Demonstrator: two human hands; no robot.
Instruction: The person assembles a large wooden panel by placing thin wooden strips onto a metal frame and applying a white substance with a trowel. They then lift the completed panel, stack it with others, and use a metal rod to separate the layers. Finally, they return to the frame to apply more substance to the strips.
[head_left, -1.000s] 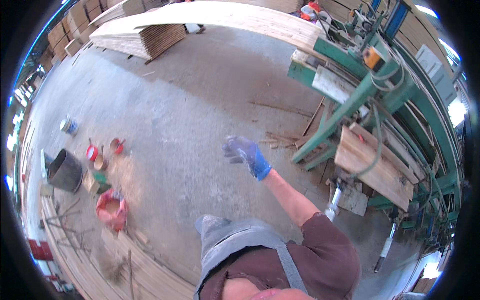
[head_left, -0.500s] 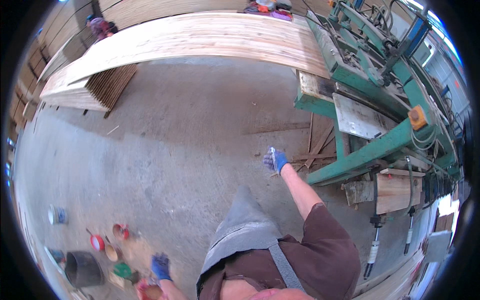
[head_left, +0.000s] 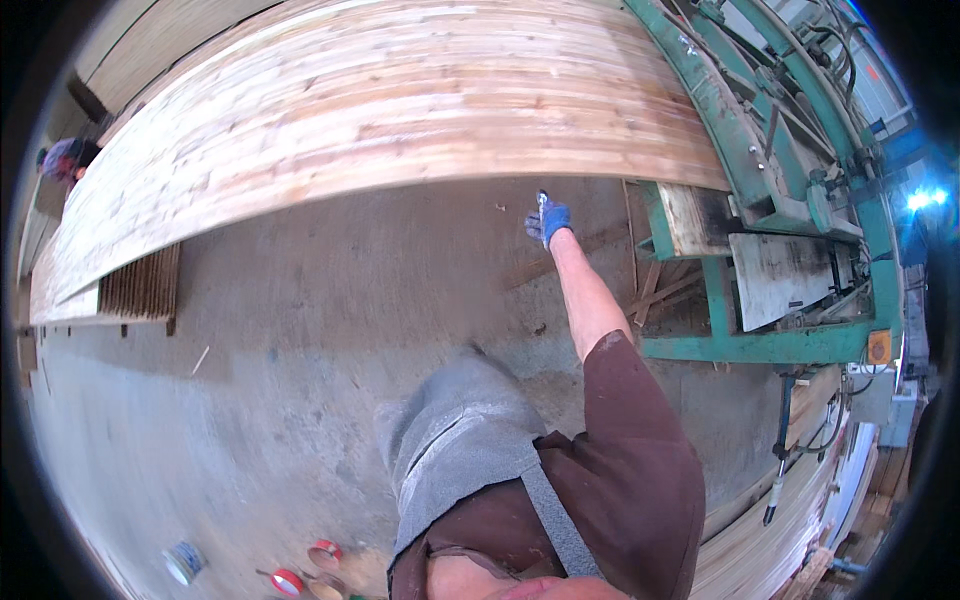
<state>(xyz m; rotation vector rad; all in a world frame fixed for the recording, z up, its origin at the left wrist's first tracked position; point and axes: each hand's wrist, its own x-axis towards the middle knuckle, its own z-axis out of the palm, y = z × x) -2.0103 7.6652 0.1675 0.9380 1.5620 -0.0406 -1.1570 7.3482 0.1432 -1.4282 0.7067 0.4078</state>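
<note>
My right hand (head_left: 548, 220), in a blue and grey work glove, reaches forward at the end of my outstretched bare forearm. Its fingers are curled closed around a small, narrow, shiny thing (head_left: 543, 200) too small to make out. Just beyond the hand runs the near edge of a large wooden panel (head_left: 400, 120) made of many joined strips, and a visible gap separates the two. My left hand is out of the picture.
A green metal machine frame (head_left: 760, 348) stands at the right, with loose boards (head_left: 660, 290) beneath it. Stacked panels (head_left: 138, 285) sit at the far left, near another person (head_left: 70, 160). A white bucket (head_left: 183, 562) and red containers (head_left: 287, 581) stand at the lower left.
My right hand has moved forward, closer to the panel's edge. My left hand has left the picture. The view has shifted, so the panel looks larger and nearer.
</note>
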